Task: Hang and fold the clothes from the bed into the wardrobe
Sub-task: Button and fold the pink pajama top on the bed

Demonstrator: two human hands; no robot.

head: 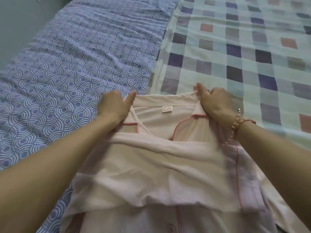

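While left hand (114, 106) and right hand (217, 101) grip pink shirt (151, 165) shoulders, neck label (167, 109) unreadable

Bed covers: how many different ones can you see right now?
2. A purple swirl-patterned cover lies on the left, a checked cover on the right; the pink pyjama shirt spans their meeting edge and could hide another.

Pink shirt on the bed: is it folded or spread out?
Partly folded: the shirt has cloth doubled across its front below the collar; left hand and right hand grip its shoulders.
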